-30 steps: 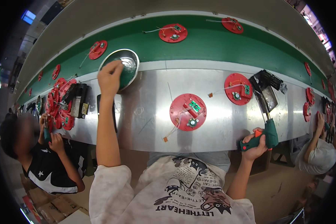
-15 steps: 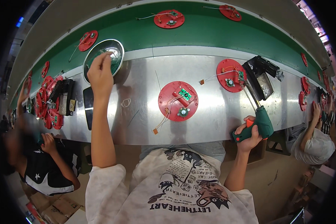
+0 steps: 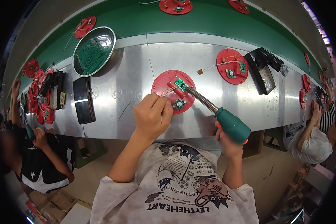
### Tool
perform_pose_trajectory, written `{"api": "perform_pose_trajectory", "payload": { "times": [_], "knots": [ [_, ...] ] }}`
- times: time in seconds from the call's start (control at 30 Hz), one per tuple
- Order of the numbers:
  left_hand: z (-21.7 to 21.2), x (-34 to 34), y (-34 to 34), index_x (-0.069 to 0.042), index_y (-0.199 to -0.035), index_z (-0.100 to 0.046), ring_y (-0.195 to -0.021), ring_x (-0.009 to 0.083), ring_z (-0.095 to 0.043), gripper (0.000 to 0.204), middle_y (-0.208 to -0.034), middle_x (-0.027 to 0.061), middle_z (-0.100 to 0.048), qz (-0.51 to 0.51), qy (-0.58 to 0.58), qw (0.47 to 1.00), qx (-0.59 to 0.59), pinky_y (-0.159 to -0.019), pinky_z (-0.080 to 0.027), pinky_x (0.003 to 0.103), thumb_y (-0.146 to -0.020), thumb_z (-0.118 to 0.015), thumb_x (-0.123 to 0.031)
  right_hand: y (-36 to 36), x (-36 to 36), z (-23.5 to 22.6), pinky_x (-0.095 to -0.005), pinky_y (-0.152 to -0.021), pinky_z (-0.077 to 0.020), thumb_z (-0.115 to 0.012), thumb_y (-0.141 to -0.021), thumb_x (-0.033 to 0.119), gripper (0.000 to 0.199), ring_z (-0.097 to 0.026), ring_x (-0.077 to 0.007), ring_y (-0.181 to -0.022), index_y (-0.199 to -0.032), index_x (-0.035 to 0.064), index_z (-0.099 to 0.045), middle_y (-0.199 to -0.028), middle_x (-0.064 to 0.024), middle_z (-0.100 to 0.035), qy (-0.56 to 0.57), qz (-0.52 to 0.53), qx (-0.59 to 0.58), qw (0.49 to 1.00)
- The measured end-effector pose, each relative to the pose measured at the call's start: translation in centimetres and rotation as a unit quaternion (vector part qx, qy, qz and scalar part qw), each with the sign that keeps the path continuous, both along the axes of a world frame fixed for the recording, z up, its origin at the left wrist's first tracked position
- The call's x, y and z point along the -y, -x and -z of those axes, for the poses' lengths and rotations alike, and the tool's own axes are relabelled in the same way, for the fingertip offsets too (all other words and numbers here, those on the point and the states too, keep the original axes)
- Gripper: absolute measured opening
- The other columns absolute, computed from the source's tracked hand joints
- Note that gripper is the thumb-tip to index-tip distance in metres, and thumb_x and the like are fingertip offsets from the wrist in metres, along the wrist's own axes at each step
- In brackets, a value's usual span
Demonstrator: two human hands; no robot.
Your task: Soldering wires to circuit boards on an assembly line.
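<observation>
A red round disc (image 3: 167, 84) with a small green circuit board lies on the metal bench right in front of me. My left hand (image 3: 152, 116) rests at the disc's near left edge, fingers pinched on thin pale wires that run onto the disc. My right hand (image 3: 227, 141) grips the green handle of a soldering iron (image 3: 219, 113); its metal tip touches the green board on the disc.
A steel bowl (image 3: 80, 44) of green wire pieces stands at the far left, a black phone (image 3: 83, 100) lies near it. Another red disc (image 3: 231, 67) and a black device (image 3: 264, 69) sit to the right. More discs ride the green belt (image 3: 209, 22). Other people work at both sides.
My left hand came back from the steel bowl to the red disc, holding thin wires. My right hand lifted the soldering iron and brought its tip onto the board.
</observation>
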State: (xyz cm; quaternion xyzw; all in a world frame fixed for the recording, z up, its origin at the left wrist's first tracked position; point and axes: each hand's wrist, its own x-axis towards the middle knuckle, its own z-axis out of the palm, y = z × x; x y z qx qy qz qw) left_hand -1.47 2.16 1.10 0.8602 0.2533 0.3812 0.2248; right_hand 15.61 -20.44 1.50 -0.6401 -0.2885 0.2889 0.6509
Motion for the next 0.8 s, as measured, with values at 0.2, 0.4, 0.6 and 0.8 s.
{"api": "perform_pose_trajectory", "payload": {
  "times": [0.2,0.4,0.6,0.8],
  "knots": [
    [0.4,0.0,0.0,-0.005,-0.077,-0.067,-0.055,0.0239,-0.054,0.004,-0.066,0.0066,-0.053,0.001,-0.011,1.000,-0.008,-0.046,-0.041,0.038,-0.079,-0.071,-0.004,-1.1,0.7,1.5,-0.0313,-0.060,-0.0512,-0.066,-0.095,0.004,0.038,-0.063,-0.0175,-0.067,-0.130,-0.0075,-0.061,-0.112,-0.0199,-0.069,0.000,-0.121,0.102,0.987],
    [0.6,-0.1,0.0,-0.005,-0.075,-0.066,-0.054,0.0229,-0.054,0.006,-0.066,0.0055,-0.051,-0.001,-0.014,1.000,-0.009,-0.045,-0.041,0.038,-0.078,-0.071,-0.005,-0.9,0.7,0.7,-0.0306,-0.060,-0.0512,-0.067,-0.094,0.006,0.035,-0.064,-0.0174,-0.067,-0.127,-0.0071,-0.062,-0.107,-0.0178,-0.068,0.020,-0.124,0.084,0.989],
    [0.6,-0.2,0.0,-0.005,-0.075,-0.066,-0.054,0.0229,-0.054,0.005,-0.066,0.0057,-0.052,-0.004,-0.015,1.000,-0.013,-0.045,-0.041,0.038,-0.077,-0.071,-0.006,-0.8,-0.1,0.1,-0.0305,-0.058,-0.0507,-0.068,-0.093,0.008,0.037,-0.062,-0.0184,-0.065,-0.127,-0.0065,-0.061,-0.101,-0.0148,-0.067,0.026,-0.098,0.019,0.995],
    [0.6,-0.1,0.1,-0.006,-0.075,-0.067,-0.055,0.0227,-0.054,0.004,-0.066,0.0057,-0.053,-0.007,-0.012,1.000,-0.013,-0.045,-0.041,0.038,-0.076,-0.071,-0.006,-0.4,-0.6,0.1,-0.0311,-0.052,-0.0515,-0.062,-0.094,0.016,0.044,-0.062,-0.0218,-0.061,-0.130,-0.0096,-0.057,-0.104,-0.0203,-0.065,-0.037,-0.049,-0.005,0.998]
  ]
}}
